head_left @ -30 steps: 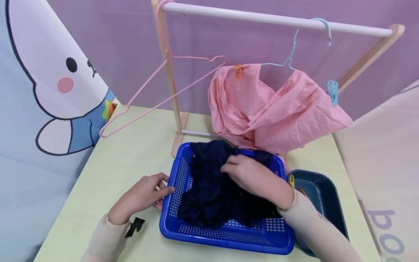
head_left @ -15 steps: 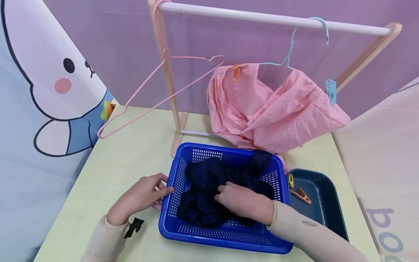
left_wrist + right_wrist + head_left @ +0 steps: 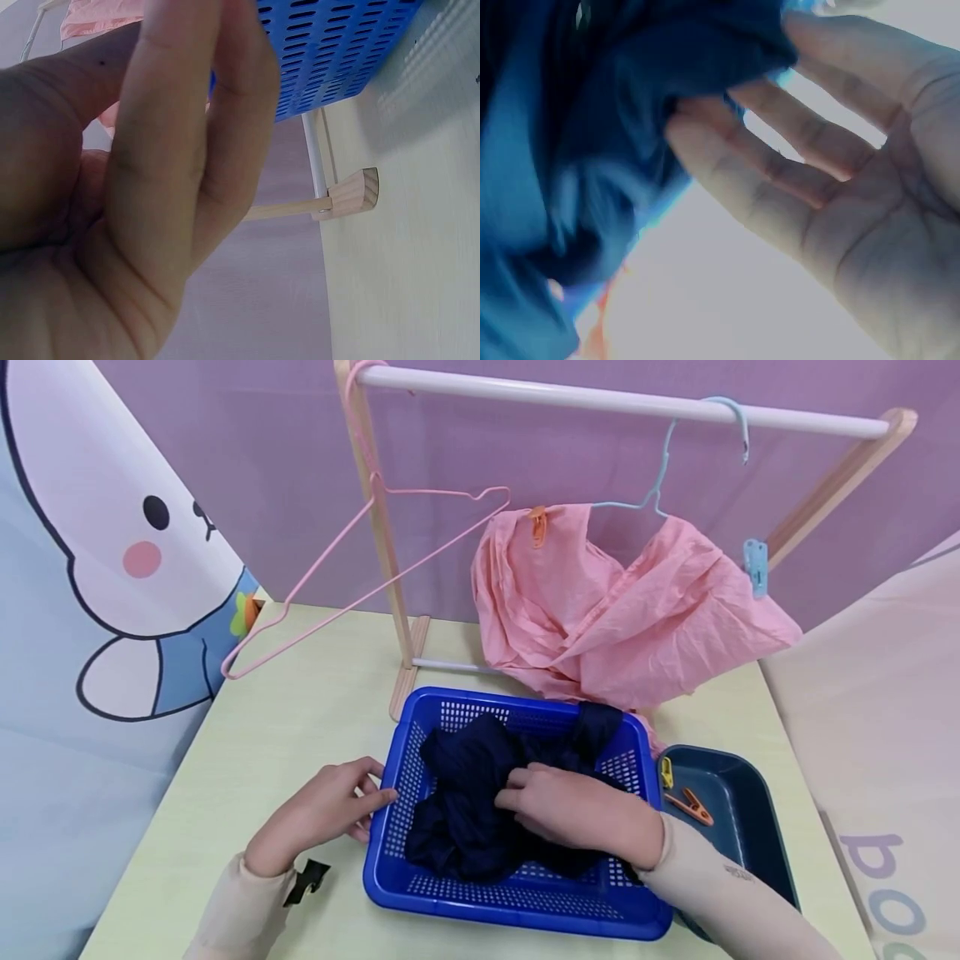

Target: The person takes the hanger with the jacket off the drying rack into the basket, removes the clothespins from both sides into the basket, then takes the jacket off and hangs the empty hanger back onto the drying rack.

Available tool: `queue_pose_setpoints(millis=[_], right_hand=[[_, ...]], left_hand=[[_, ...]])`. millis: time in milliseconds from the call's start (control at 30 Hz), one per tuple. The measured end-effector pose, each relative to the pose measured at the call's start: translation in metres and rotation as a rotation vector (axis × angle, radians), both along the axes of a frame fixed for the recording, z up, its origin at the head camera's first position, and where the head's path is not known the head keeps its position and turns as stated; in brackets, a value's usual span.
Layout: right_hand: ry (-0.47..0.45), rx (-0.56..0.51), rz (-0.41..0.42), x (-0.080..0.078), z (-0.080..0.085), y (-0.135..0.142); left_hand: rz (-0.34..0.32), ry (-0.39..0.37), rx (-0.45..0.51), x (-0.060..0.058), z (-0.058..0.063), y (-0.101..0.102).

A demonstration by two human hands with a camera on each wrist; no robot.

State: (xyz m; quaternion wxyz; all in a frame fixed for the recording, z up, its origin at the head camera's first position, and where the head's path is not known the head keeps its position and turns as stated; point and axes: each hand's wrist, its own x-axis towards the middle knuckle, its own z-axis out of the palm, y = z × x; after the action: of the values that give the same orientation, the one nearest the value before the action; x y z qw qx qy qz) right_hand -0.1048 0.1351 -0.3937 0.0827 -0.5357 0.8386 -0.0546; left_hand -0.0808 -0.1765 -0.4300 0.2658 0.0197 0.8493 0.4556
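A blue plastic basket with perforated sides stands on the table, holding a crumpled dark navy cloth garment. My left hand pinches the basket's left rim, thumb on top and fingers outside; the left wrist view shows these fingers close up beside the perforated wall. Over the garment's middle lies my right hand. In the right wrist view its fingers are extended and fairly straight, with the tips against the dark fabric and partly hidden by it. The garment's exact kind is hidden by its folds.
Behind the basket rises a rack with a white bar. A pink hanger and a blue hanger with a pink garment hang there. A dark tray with an orange clothespin stands right; a black clip lies left.
My right hand pushed the navy garment down and toward me from the basket's back rim, then rose slightly. The left hand has stayed on the rim.
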Motion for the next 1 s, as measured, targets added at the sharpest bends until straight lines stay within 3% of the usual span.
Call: queue_pose_setpoints(millis=[167,267,400,567,1000], right_hand=[[0.074,-0.180,-0.121,-0.026,0.012,0.027],[0.180,-0.177,-0.234,-0.048,0.009,0.048],[0.192,-0.122,-0.343,-0.069,-0.005,0.073],[0.158,-0.146,-0.376,-0.081,-0.017,0.091],[0.150,-0.283,-0.371,-0.089,-0.022,0.098]], left_hand=[[0.003,-0.005,0.000,0.000,0.001,0.000],[0.000,-0.001,0.009,0.000,0.002,0.000],[-0.007,0.007,0.017,0.000,0.002,0.000],[-0.007,0.001,0.004,0.000,0.002,0.001],[-0.015,0.017,0.004,0.000,0.002,0.000]])
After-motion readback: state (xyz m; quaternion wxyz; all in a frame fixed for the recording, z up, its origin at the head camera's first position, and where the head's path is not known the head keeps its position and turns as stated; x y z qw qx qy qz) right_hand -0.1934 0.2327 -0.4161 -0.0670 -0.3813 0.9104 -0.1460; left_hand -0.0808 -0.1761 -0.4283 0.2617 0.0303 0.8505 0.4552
